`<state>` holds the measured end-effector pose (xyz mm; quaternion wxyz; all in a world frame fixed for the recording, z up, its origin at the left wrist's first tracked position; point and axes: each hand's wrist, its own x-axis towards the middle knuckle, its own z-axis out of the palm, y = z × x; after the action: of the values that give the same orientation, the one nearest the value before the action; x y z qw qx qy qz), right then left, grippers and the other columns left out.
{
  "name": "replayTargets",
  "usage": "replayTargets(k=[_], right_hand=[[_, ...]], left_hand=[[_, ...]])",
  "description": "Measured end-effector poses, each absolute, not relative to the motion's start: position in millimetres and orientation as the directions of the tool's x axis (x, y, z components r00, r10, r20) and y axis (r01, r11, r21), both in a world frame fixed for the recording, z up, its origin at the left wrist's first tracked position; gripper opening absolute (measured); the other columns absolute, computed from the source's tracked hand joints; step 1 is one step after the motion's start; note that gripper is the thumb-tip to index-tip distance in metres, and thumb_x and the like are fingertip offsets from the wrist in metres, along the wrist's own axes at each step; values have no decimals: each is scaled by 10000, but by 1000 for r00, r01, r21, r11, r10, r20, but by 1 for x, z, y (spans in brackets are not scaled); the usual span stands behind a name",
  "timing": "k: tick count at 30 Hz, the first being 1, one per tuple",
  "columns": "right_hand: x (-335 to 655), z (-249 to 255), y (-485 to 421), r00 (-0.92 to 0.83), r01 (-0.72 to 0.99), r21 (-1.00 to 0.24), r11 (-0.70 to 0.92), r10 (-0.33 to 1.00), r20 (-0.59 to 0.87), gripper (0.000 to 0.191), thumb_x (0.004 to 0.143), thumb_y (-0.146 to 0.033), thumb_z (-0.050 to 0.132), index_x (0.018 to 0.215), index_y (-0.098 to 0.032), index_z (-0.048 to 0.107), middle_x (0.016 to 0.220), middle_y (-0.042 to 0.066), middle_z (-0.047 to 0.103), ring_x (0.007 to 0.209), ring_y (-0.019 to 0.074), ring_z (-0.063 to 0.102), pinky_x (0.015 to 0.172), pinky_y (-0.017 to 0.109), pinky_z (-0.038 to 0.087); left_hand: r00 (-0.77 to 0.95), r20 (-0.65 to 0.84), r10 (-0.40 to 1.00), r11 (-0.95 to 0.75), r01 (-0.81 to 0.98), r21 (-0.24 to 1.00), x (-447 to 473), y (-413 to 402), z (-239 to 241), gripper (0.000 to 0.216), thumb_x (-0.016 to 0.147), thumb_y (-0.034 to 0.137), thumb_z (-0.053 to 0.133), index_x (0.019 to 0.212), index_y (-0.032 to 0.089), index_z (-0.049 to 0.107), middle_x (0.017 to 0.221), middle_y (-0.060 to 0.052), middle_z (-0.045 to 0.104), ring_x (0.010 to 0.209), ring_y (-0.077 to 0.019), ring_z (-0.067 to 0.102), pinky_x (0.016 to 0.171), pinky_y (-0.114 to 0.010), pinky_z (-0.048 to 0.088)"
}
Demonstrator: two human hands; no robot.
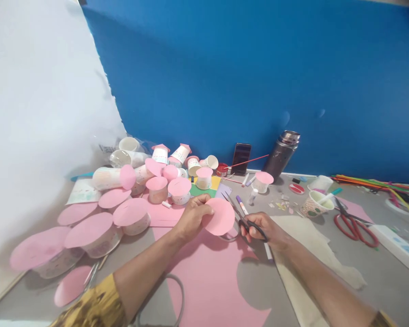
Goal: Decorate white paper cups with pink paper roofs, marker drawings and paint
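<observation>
Grey worktop point(378, 290), blue wall point(207, 68) behind, and the left grip point(196, 214) pinches a pink paper disc point(220, 217) while the right grip point(261, 228) holds black-handled scissors point(241, 217) just right, blades angled forward-left.

A deep blue wall point(204, 68) fills the background, with two small pale marks point(285, 118) at right. At left, a white wall point(37, 91) borders it along an uneven, slanting edge. Below stretches a grey surface point(388, 290).

Cannot see all fingers of the left hand point(193, 215), partly behind the pink disc point(220, 217). Cannot read the tiny marks on the paper cups point(107, 178) left of it. Lose the power strip point(393, 246) right of the disc, and the pink sheet point(218, 277) below, at the picture's edge.
</observation>
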<state>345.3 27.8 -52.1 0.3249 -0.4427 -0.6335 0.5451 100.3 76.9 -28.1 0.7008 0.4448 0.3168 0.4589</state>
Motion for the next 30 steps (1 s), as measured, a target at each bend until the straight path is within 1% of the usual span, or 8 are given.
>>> replayTargets(k=[3,6,9,15,19,26,30], right_hand=[[345,-50,27,-395,209,-978,-10,914,-94,757,629,-891,743,766,-149,682,613,36,636,552,121,503,526,256,313],[343,-48,27,-403,213,-976,-35,907,-120,776,600,-903,748,754,-147,664,610,31,626,545,119,504,518,256,296],[342,-45,26,-419,202,-978,-56,897,-138,768,603,-888,764,764,-145,661,620,24,623,553,117,504,526,257,293],[344,-46,26,-451,183,-982,-46,884,-125,757,636,-880,755,778,-140,679,632,37,647,569,126,554,551,262,342],[345,-51,26,-445,166,-985,-46,888,-116,722,651,-851,772,772,-145,680,622,33,648,553,124,553,528,256,341],[342,-55,24,-385,164,-981,-100,910,-157,679,590,-805,840,706,-157,671,583,21,637,538,145,573,516,262,384],[343,-55,24,-396,157,-984,-89,907,-146,666,600,-789,846,681,-153,670,567,24,640,532,132,560,527,254,388]], left_hand=[[375,-49,926,187,-342,921,100,76,-28,225,537,232,688,565,205,466,549,49,469,504,-93,410,496,-239,285],[371,-56,927,188,-331,925,100,76,-27,239,554,231,688,591,208,454,570,43,497,520,-103,434,507,-240,298],[381,-62,922,195,-320,927,99,75,-27,252,555,230,696,600,206,450,574,46,497,522,-102,438,510,-238,300],[393,-68,917,206,-321,925,99,75,-26,279,543,229,707,580,206,432,551,63,456,507,-87,409,501,-227,285],[392,-71,917,213,-331,919,100,75,-26,290,540,223,715,575,206,427,549,62,460,508,-86,410,497,-223,287],[391,-74,918,215,-331,919,99,76,-27,288,531,206,704,567,208,418,545,63,454,496,-82,407,481,-217,280],[408,-67,910,219,-337,916,99,76,-26,276,527,207,712,559,205,437,544,62,466,491,-85,418,475,-216,302]])
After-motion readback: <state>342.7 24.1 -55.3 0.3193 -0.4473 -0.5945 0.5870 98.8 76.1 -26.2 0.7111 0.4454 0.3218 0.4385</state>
